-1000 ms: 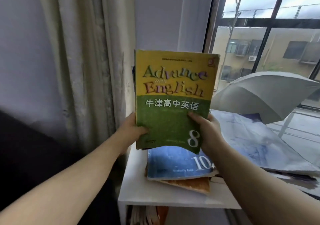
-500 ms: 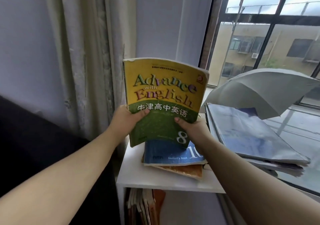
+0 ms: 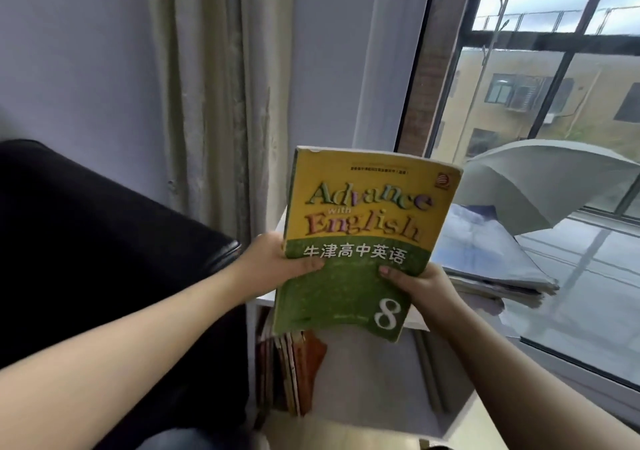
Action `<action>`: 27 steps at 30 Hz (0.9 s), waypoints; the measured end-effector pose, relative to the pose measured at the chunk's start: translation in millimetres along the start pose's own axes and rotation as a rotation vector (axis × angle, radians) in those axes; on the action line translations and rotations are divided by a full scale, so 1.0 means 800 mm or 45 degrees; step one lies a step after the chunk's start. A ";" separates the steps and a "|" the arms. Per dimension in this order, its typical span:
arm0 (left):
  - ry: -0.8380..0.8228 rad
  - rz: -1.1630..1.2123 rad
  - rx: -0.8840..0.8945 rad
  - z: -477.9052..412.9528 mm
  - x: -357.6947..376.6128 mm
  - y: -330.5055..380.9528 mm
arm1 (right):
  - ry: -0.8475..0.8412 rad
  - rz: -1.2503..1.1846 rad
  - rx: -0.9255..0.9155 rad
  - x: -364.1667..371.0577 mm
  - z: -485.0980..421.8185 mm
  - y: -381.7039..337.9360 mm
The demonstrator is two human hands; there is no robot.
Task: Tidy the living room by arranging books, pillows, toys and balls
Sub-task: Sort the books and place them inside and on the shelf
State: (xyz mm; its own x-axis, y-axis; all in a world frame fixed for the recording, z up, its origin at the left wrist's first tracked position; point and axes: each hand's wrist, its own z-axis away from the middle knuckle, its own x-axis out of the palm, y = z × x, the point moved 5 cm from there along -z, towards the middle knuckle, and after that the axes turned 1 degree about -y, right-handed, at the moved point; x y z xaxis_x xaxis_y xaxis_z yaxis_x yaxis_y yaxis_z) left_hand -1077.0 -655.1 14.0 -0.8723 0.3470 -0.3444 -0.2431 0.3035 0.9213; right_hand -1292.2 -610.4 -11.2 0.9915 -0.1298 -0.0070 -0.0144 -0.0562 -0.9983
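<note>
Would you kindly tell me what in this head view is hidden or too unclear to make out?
- Shelf top: head view, mostly covered by the book.
- Left hand and right hand: fingers are behind the book; only the thumbs show.
- Upright books under the shelf top: only edges show, in shadow, so no titles can be read.
- Small print atop the cover: too small and blurred.

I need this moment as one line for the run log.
object: yellow-green textbook | left hand: grips its left edge | right hand: grips its lower right edge | below: books standing in shelf
</note>
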 end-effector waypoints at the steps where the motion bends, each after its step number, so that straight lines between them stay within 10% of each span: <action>1: -0.039 -0.038 -0.028 0.008 0.006 -0.007 | -0.012 0.046 0.013 -0.004 0.008 0.008; 15: -0.360 -0.078 -0.391 0.055 0.084 -0.155 | -0.298 0.954 0.624 -0.069 0.050 0.190; 27: -0.397 -0.345 -0.565 0.043 0.163 -0.196 | -0.330 1.107 0.863 -0.048 0.032 0.264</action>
State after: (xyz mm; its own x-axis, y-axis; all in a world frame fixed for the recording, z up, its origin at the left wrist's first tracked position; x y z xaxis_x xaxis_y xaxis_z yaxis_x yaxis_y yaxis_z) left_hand -1137.8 -627.4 -181.6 -0.6057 0.5729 -0.5522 -0.6512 0.0418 0.7577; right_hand -1329.8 -592.3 -223.0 0.6772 0.3503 -0.6471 -0.7171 0.5113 -0.4737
